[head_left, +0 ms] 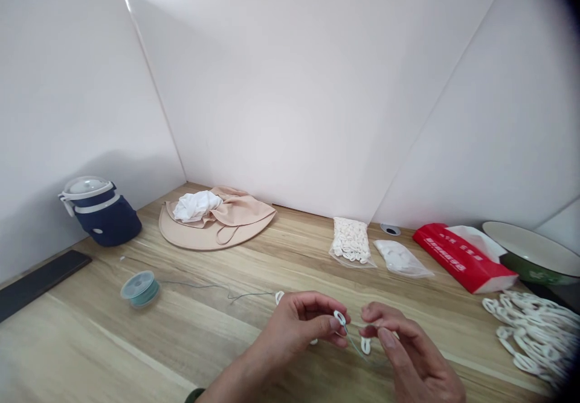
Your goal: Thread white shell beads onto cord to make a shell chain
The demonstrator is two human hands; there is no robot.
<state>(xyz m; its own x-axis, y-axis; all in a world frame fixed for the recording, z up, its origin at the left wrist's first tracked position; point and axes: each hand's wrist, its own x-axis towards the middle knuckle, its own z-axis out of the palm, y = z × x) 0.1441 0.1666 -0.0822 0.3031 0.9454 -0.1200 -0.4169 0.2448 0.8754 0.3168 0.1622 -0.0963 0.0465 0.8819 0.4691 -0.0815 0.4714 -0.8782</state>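
Observation:
My left hand [312, 319] pinches a small white shell [339, 317], oval with a slot like a cowrie. Green thread [353, 342] runs from this shell down toward the right. My right hand [403, 348] is closed, thumb against fingertips, on what looks like the thread; the fingers partly hide it. Just below those fingertips shows another white shell [365, 345]; whether it hangs or lies on the table I cannot tell. Behind my left hand a further shell [280, 297] sits at the thread's end nearer the spool [141, 289] of green thread.
On the wooden table [190, 336] stand a blue lidded container [106, 216], a beige hat [244, 209] with white cloth [197, 205], a bag of shells [351, 240], a smaller clear bag [401, 259], a red tissue pack [462, 258], a green bowl [539, 273] and strung shells [539, 336].

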